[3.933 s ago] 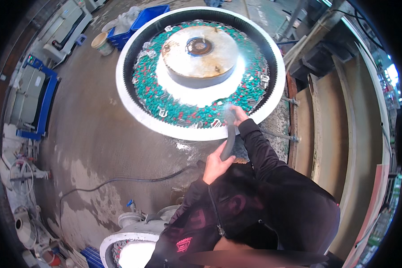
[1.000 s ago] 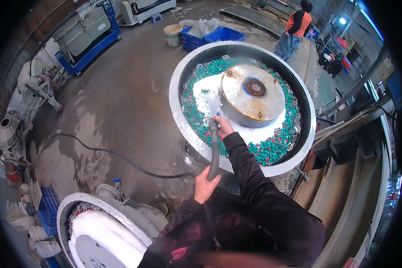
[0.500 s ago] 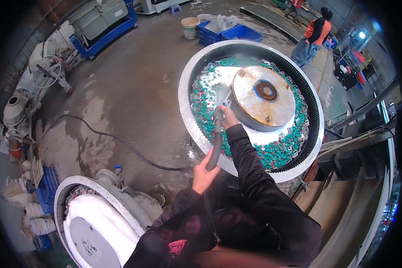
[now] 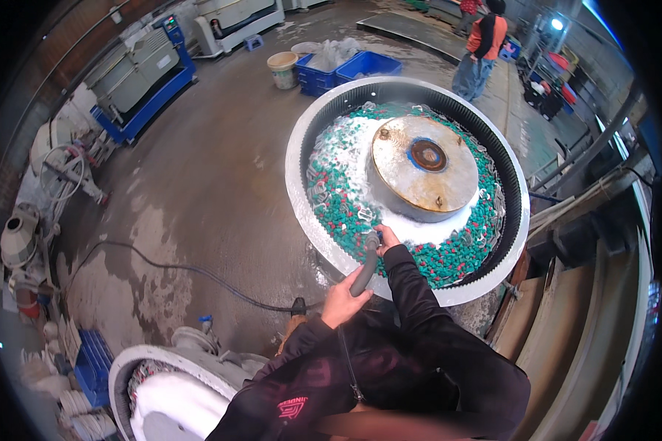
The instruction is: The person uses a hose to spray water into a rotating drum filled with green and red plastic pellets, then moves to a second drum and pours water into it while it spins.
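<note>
Holding a grey hose (image 4: 365,276), two bare hands, at 6 to 7 o'clock of a large round tub (image 4: 296,180); left hand (image 4: 343,301), fingers wrapped about the hose, thumb lying along it, grip partly covered by the hand itself; right hand (image 4: 388,239), fingers pinching the hose's nozzle (image 4: 373,239) over the tub's near rim, their far side hidden; the hose's lower length lost behind left hand and dark jacket (image 4: 426,353), its join out of sight.

Tub contents: green and red pieces (image 4: 438,266), too small to tell apart singly; clear ring-like pieces (image 4: 365,214) among them, shapes hard to make out; white foam (image 4: 357,151), thickest about the hub, masking what lies below; round metal hub (image 4: 397,158) at centre, rust-stained.

Surroundings: second tub (image 4: 121,371) towards 8 o'clock, cut off by lower edge and sleeve; thin black line (image 4: 191,268) on the floor at 9 o'clock; bucket (image 4: 284,71) and blue crates (image 4: 371,65) at 11 o'clock; co-worker (image 4: 485,44) at 1 o'clock, lower legs hidden.
</note>
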`<state>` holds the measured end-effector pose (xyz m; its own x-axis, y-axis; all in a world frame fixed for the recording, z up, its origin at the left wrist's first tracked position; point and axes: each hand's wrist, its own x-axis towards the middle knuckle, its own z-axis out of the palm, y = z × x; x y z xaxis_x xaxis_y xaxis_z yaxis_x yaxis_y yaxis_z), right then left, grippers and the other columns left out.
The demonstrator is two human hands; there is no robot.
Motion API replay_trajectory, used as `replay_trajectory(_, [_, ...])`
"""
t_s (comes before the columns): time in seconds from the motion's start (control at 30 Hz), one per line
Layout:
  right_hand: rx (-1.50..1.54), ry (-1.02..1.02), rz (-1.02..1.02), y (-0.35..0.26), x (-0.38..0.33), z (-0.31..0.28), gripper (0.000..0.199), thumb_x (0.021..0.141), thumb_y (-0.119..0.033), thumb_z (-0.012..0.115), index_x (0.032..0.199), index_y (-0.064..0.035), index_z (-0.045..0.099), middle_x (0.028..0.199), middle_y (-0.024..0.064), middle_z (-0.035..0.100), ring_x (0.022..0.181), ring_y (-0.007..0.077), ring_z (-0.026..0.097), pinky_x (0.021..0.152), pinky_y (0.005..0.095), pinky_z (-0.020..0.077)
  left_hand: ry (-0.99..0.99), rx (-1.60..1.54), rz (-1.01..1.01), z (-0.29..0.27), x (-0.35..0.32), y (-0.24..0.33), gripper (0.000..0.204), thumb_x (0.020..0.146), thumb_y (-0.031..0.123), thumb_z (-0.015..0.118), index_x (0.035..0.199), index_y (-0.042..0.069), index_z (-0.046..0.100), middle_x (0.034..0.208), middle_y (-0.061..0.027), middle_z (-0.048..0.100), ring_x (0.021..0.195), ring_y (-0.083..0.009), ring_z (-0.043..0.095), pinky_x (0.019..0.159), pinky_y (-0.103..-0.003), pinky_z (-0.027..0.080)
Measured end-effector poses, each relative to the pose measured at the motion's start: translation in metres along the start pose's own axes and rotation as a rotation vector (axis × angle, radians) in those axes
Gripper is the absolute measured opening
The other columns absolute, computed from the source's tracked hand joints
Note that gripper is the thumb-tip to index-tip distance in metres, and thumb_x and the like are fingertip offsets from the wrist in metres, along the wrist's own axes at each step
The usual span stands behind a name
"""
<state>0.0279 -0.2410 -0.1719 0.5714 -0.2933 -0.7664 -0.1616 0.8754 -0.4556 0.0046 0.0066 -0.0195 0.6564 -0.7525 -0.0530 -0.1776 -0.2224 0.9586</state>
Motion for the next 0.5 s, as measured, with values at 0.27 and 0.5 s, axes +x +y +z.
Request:
replay_trajectory(0.27, [-0.092,-0.113,-0.207,-0.018,0.028,0.139,0.025,0.074,-0.025,0.062,0.089,-0.0090,0.051,0.078,0.0070,0.052,0.068,0.0218,0.053,0.057,0.0458,0.0486,-0.014,-0.144,0.084,-0.102,0.030,-0.027,0.064,0.075,0.013,0.066,0.133,0.004,0.041,0.104,-0.0198,0.063,0.094,-0.0221,0.062,0.082,-0.031,0.046])
replay_trajectory(0.5, [-0.316,0.224,-0.268,0.037,0.031,0.161,0.026,0.072,-0.030,0.055,0.086,-0.0076,0.055,0.071,0.0086,0.055,0.058,0.0235,0.055,0.050,0.0449,0.0460,-0.191,-0.256,-0.092,-0.164,0.037,-0.049,0.062,0.074,0.005,0.064,0.131,-0.001,0.042,0.106,-0.0160,0.062,0.094,-0.0166,0.059,0.084,-0.029,0.045])
